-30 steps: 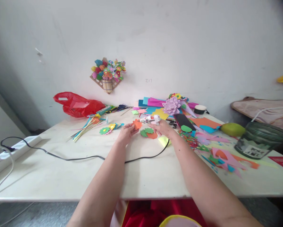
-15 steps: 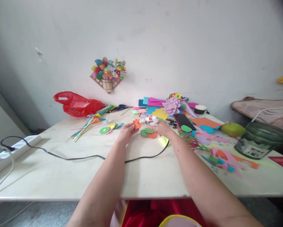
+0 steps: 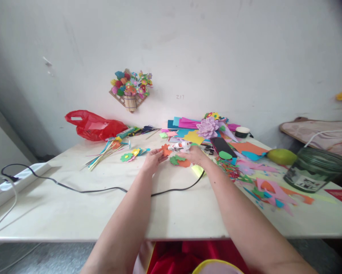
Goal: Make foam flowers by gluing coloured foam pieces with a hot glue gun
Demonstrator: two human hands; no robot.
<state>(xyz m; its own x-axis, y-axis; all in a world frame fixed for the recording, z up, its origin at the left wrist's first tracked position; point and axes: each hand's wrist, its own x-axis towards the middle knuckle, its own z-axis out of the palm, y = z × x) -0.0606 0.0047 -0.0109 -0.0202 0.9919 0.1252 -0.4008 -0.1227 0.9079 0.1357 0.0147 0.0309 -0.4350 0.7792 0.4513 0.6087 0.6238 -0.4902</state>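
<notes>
Between the fingertips of my left hand (image 3: 154,159) is an orange flower cutout (image 3: 166,149), pinched at its left edge. My right hand (image 3: 196,155) is wrapped round a white glue gun (image 3: 180,146), whose nozzle points left at the flower's middle; its black cord (image 3: 176,190) runs down from the hand and off to the left. Just below the gun lie green flower cutouts (image 3: 176,160) and an orange one (image 3: 183,163). Several finished-looking flowers with coloured centres (image 3: 126,157) rest to the left of my left hand.
A red plastic bag (image 3: 96,127) and thin sticks (image 3: 102,156) lie at the left, near a white power strip (image 3: 24,182). Coloured sheets, a lilac flower (image 3: 207,127) and a dark phone-like slab (image 3: 222,147) fill the back right. Paper scraps (image 3: 273,192) and a glass jar (image 3: 313,171) stand right.
The glue gun has shifted very slightly left and down, over the orange flower. Both hands keep their grips, and the rest stays in place.
</notes>
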